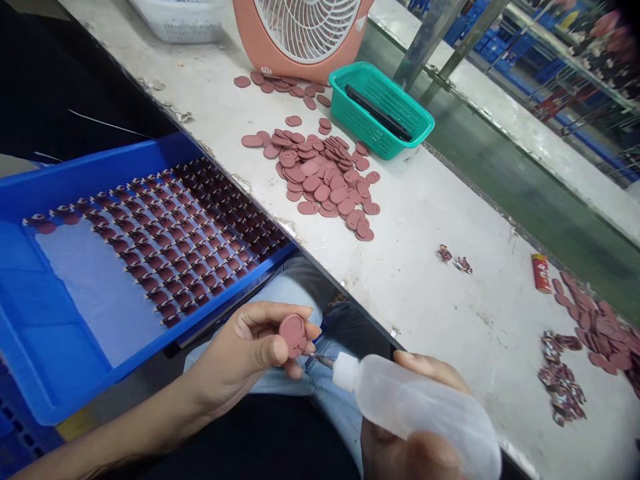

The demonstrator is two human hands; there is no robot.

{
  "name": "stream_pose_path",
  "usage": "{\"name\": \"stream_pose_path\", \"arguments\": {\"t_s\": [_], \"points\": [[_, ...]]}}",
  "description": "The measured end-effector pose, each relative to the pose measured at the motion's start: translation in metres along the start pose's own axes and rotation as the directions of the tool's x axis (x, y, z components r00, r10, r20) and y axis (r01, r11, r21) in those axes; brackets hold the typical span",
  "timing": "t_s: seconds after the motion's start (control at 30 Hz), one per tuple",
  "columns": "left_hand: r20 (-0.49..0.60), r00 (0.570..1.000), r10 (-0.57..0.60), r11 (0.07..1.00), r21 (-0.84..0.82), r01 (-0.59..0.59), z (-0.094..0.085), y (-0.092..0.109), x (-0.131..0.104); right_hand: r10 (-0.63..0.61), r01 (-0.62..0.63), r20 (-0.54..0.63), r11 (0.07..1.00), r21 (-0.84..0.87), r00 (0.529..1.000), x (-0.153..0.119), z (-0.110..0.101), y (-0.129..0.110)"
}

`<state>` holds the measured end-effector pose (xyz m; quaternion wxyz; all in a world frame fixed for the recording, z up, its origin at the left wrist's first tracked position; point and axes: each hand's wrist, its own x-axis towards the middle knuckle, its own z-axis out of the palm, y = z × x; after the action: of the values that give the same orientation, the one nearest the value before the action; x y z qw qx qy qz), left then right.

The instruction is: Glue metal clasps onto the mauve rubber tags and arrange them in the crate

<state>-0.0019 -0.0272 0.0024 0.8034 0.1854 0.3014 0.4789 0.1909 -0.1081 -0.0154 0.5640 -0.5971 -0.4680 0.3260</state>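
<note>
L hand [265, 343]: pinching disc [293, 335]. R hand [425, 413]: gripping bottle [425, 410], tip at disc edge. Blue tray [50, 293] to L.

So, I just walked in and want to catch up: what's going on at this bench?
A seated person's left hand pinches a reddish-brown disc, while the right hand holds a clear squeeze bottle, its thin tip at the disc's edge. More discs lie loose on the white table. To the left, a blue tray holds rows of discs with small figures.
</note>
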Motion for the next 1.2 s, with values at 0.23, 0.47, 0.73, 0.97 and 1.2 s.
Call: {"name": "stream_pose_path", "arguments": {"t_s": [0.23, 0.47, 0.73, 0.97, 1.2], "points": [[0.004, 1.000, 0.000, 1.000, 0.019, 0.000, -0.002, -0.001, 0.000, -0.070, 0.068, -0.020, 0.994, -0.083, 0.997, 0.022, 0.024, -0.054], [0.004, 1.000, -0.001, 1.000, 0.020, 0.001, -0.004, -0.002, -0.001, -0.120, 0.119, -0.045, 0.992, -0.027, 0.992, 0.016, 0.017, -0.035], [-0.008, 1.000, -0.009, 1.000, 0.013, 0.009, -0.003, -0.001, -0.001, -0.114, 0.118, -0.090, 0.992, 0.049, 0.989, 0.018, 0.017, -0.028], [0.002, 1.000, -0.009, 1.000, 0.015, 0.009, -0.002, -0.001, -0.002, -0.129, 0.126, -0.178, 0.992, -0.029, 0.976, 0.022, 0.024, -0.028], [-0.011, 1.000, -0.012, 0.999, 0.039, 0.012, -0.007, -0.004, -0.001, 0.035, -0.011, -0.153, 0.988, 0.156, 0.988, 0.024, 0.023, -0.029]]}}
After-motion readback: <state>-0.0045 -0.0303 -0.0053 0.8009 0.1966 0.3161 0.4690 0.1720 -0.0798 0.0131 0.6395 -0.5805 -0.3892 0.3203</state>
